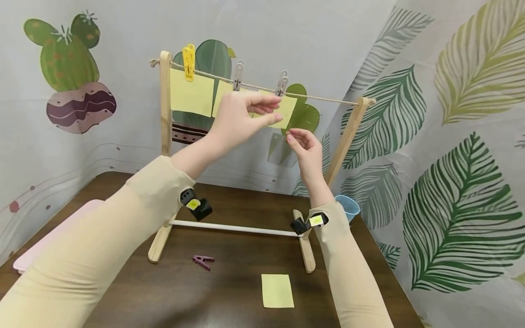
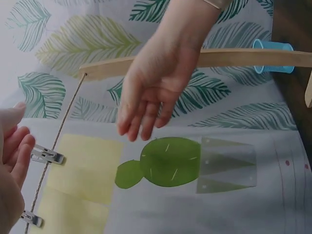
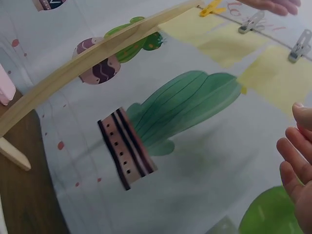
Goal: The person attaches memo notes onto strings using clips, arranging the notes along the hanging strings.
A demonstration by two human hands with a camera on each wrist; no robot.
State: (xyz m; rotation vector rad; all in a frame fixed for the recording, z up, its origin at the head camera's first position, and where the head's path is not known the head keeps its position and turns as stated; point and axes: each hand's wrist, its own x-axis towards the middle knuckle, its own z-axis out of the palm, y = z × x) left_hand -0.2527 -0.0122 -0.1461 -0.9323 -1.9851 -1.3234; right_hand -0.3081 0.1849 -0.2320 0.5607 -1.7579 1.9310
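Note:
Three pale yellow paper notes hang from a rope (image 1: 320, 97) strung across a wooden frame. A yellow clothespin (image 1: 188, 63) grips the first note (image 1: 190, 93), and a grey clothespin (image 1: 239, 75) is on the second. Another grey clothespin (image 1: 282, 83) is on the third note (image 1: 288, 111). In the head view my left hand (image 1: 239, 111) is in front of the second and third notes, fingers extended, holding nothing; it hides parts of both. My right hand (image 1: 308, 152) is just below the third note's right corner, fingers loosely bent with nothing in them.
A purple clothespin (image 1: 202, 262) and a yellow note (image 1: 277, 290) lie on the dark wooden table (image 1: 234, 291). A white bar (image 1: 234, 227) joins the frame's feet. A blue basket (image 1: 347, 207) stands behind my right forearm, and a pink flat object (image 1: 61, 232) is at the left edge.

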